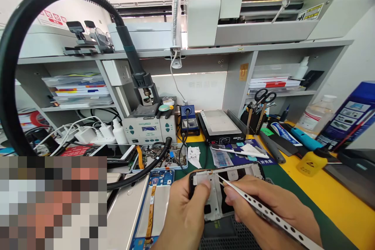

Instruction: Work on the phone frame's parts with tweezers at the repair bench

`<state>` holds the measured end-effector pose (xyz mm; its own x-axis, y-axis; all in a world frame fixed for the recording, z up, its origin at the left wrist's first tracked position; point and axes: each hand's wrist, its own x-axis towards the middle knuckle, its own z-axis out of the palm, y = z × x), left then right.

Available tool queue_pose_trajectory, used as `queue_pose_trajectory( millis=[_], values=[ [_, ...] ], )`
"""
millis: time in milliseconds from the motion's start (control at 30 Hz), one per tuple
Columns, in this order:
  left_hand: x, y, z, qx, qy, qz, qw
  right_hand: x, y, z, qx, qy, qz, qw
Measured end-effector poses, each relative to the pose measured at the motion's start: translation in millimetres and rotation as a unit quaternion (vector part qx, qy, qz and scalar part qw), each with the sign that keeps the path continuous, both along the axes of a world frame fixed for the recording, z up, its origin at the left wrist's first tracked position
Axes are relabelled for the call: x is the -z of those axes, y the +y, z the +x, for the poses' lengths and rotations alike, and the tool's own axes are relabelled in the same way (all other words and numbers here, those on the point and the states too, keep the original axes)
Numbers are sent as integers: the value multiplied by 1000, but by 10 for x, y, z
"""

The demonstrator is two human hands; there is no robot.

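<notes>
An opened phone [234, 175] with its back removed lies low in the middle of the view, over a green mat [281, 179]. My left hand [184, 215] grips its left end, thumb pressed on the pale inner plate. My right hand [272, 207] is closed around silver tweezers [263, 211] with holes along the shaft. Their tips rest on the phone's inside, near my left thumb.
A second phone frame with an orange flex cable [155, 211] lies at my left. Behind are a parts tray [164, 158], a hot-air station [146, 127] with a black hose, a heating plate [219, 125], a scissors holder [258, 113], a yellow bottle [310, 162] and shelves.
</notes>
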<state>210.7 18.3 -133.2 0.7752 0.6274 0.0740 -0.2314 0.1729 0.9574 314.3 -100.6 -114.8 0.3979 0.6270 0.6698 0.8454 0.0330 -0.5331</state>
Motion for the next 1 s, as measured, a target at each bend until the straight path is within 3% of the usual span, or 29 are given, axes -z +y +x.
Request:
queue_pose_trajectory(
  millis=[600, 1000],
  values=[
    [-43, 7, -19, 9, 23, 24, 999, -29, -5, 0, -7, 15, -14, 1000],
    [-19, 7, -12, 13, 26, -7, 1000, -26, 22, 3, -10, 12, 34, 999]
  ],
)
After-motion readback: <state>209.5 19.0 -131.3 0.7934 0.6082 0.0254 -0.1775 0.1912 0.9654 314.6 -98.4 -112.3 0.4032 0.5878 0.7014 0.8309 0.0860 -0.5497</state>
